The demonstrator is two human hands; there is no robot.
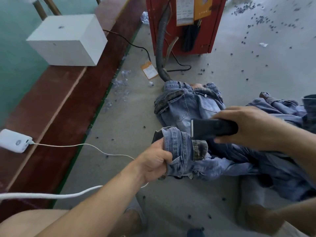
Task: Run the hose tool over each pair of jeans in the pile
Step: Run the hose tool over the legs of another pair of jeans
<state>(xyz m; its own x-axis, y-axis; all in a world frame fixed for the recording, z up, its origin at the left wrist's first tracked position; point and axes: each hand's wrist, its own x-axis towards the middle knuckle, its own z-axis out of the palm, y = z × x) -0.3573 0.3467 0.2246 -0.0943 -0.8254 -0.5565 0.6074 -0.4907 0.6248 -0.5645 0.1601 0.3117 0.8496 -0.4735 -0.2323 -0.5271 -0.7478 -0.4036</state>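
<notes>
My left hand (154, 162) grips the waistband of a light blue pair of jeans (186, 151) and holds it up off the floor. My right hand (248, 126) holds a black tool (213, 129) whose flat front end sits just above that waistband. Another pair of jeans (188, 105) lies flat on the concrete floor behind, waistband toward the red machine. More denim (282, 168) is heaped under my right forearm. A grey corrugated hose (159, 48) runs from the red machine down behind the flat jeans; its end is hidden.
A red machine cabinet (186, 23) stands at the back. A red-brown ledge (59, 103) along the left carries a white box (68, 40) and a white power bank (14, 140) with a white cable. Dark lint bits and an orange tag (149, 70) litter the floor.
</notes>
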